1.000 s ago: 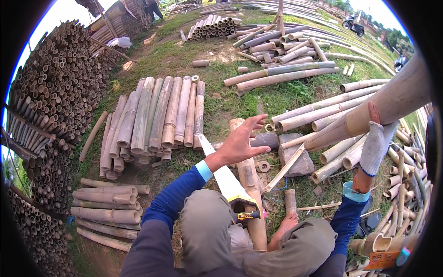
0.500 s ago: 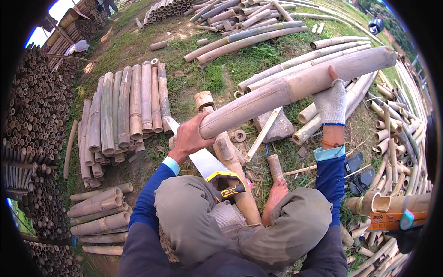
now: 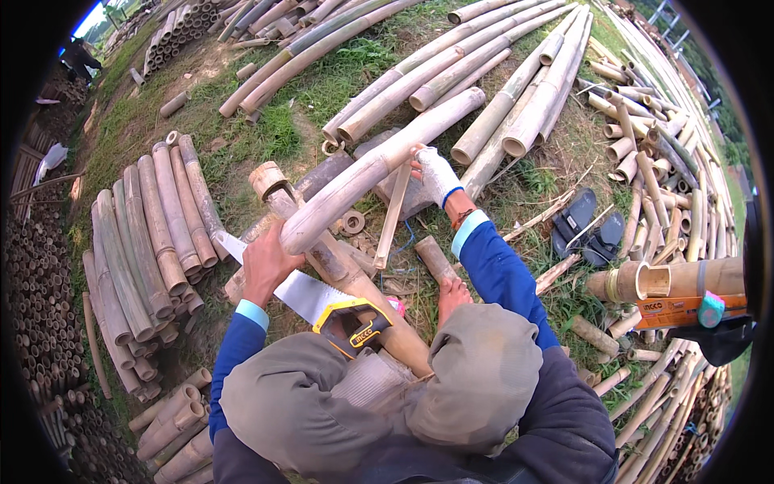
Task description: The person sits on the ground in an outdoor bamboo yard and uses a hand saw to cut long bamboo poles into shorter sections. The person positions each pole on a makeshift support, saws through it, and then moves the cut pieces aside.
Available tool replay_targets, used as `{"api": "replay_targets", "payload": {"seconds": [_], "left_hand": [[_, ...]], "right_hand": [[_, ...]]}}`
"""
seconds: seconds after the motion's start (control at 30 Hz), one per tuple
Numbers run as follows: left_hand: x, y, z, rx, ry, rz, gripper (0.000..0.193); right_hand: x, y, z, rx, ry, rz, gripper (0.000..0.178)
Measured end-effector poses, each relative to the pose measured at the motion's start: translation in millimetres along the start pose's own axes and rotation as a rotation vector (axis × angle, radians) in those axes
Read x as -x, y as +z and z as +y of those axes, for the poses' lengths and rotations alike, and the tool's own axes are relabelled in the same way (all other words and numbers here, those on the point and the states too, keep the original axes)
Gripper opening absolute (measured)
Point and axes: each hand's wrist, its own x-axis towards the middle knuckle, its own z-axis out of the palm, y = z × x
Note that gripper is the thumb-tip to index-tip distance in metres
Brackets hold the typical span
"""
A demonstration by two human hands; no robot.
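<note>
A thick bamboo pole (image 3: 379, 165) slants from front left to far right, held by both my hands. My bare left hand (image 3: 266, 262) is wrapped round its near end. Along its right side, the curled fingers of my right hand (image 3: 438, 176), in a white glove, grip the pole; its underside is hidden. Just below my left hand, a handsaw (image 3: 352, 323) with a yellow and black handle lies over a bamboo beam (image 3: 403, 343) between my knees. The saw's blade tip points past my left wrist. A split bamboo strip (image 3: 393, 216) leans beside the pole.
Cut bamboo lengths (image 3: 149, 234) lie stacked at the left. Long poles (image 3: 524, 97) fan out at the far right. Dark sandals (image 3: 576, 222) sit on the grass. An orange box (image 3: 685, 310) is at the right edge. My bare foot (image 3: 454, 298) is beside a short bamboo piece (image 3: 435, 260).
The view has turned to the right. The pole has come down and its far end has swung nearer; my gloved hand has shifted along its side. The saw stays on the beam.
</note>
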Motion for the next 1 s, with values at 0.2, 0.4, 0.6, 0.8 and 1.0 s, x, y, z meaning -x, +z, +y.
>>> {"api": "replay_targets", "payload": {"seconds": [0.2, 0.4, 0.6, 0.8, 1.0], "left_hand": [[-1.2, 23.4, -24.9, 0.050, 0.000, -0.024, 0.084], [-23.9, -3.0, -13.7, 0.144, 0.008, -0.129, 0.086], [-56.5, -81.1, -0.3, 0.004, 0.019, -0.190, 0.090], [-89.8, -98.4, -16.3, -0.001, 0.040, -0.294, 0.093], [-78.5, -51.6, -34.5, 0.113, 0.026, -0.364, 0.097]], "right_hand": [[24.1, 38.1, 77.0, 0.520, 0.069, 0.283, 0.087], [17.7, 10.5, 95.6, 0.394, 0.215, 0.156, 0.092], [70.6, 29.0, 72.2, -0.136, 0.547, -0.169, 0.011], [186.5, 39.4, 50.5, -0.591, 0.698, -0.500, 0.029], [246.5, 3.9, 41.3, -0.688, 0.611, -0.791, 0.042]]}}
